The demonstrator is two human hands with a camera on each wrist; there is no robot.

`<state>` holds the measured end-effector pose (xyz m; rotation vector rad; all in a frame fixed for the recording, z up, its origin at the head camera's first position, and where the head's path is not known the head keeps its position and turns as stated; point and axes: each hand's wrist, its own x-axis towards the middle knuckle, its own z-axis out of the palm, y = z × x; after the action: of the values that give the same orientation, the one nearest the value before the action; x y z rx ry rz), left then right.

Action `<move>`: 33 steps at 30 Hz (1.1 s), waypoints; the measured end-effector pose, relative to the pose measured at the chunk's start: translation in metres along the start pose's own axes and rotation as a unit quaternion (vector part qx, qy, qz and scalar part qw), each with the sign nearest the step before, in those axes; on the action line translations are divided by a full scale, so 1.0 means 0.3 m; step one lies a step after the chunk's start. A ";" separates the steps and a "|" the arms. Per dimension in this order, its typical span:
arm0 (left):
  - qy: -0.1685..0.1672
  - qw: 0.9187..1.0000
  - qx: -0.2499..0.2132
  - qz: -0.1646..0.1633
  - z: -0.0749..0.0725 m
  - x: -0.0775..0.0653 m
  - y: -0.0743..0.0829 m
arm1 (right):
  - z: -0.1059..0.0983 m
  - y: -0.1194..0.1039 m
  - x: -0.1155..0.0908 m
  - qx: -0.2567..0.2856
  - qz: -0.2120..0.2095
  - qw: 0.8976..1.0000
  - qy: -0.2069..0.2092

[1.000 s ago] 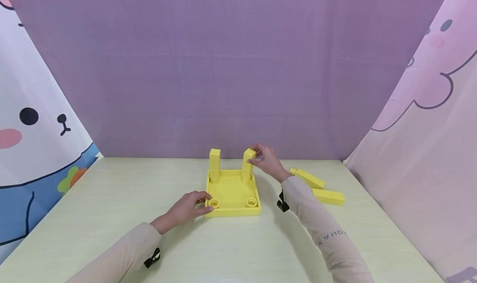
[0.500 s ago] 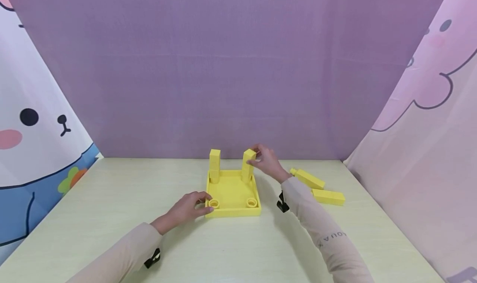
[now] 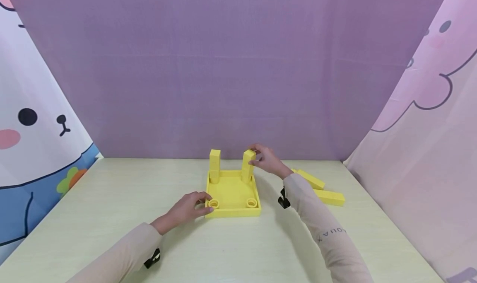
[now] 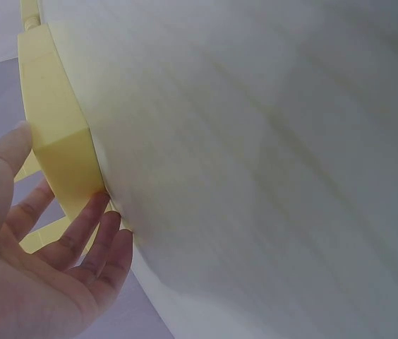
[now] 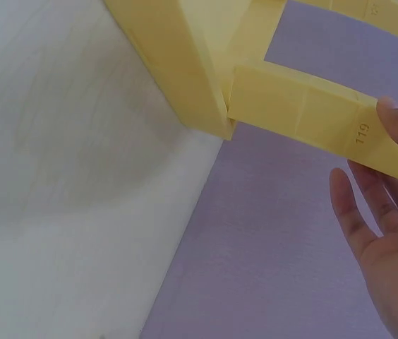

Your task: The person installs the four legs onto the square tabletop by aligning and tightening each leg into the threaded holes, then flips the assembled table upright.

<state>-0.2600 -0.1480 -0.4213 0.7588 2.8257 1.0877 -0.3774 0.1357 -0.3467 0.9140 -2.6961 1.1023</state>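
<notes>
A shallow yellow square tray-like base (image 3: 232, 192) lies on the table, with a ring socket at each near corner. Two square yellow posts stand upright at its far corners. My left hand (image 3: 186, 208) grips the base's near left corner (image 4: 68, 152), thumb and fingers on different sides of it. Near the top of the far right post (image 3: 247, 166), my right hand (image 3: 269, 160) pinches between thumb and fingers. That post (image 5: 305, 113) bears the raised number 119 in the right wrist view. The far left post (image 3: 215, 165) stands untouched.
Two loose yellow posts, one at the back (image 3: 310, 179) and one in front (image 3: 329, 197), lie right of the base, partly behind the right sleeve (image 3: 316, 216). A purple cloth (image 3: 223, 67) hangs behind the table, with printed cloths at both sides.
The right wrist and sleeve have shifted slightly, hiding more of the loose posts' left ends. The left hand, the base and the standing posts look unmoved.
</notes>
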 end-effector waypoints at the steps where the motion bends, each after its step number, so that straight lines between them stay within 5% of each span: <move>1: 0.000 1.000 0.000 0.000 0.000 0.000 0.000 | -0.001 0.000 0.001 -0.001 0.002 1.000 -0.001; 8: 0.003 1.000 0.003 -0.003 0.000 -0.001 0.002 | 0.008 -0.001 0.000 0.003 0.025 1.000 0.013; 20: 0.005 1.000 0.004 0.007 0.001 0.001 -0.002 | 0.059 -0.017 -0.008 -0.058 0.051 0.991 0.110; 33: 0.003 1.000 0.005 0.002 0.001 -0.003 -0.001 | 0.034 -0.003 0.001 -0.036 0.040 0.996 0.071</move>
<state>-0.2593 -0.1483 -0.4217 0.7645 2.8375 1.0788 -0.3758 0.1284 -0.3536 0.6948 -2.6582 1.0337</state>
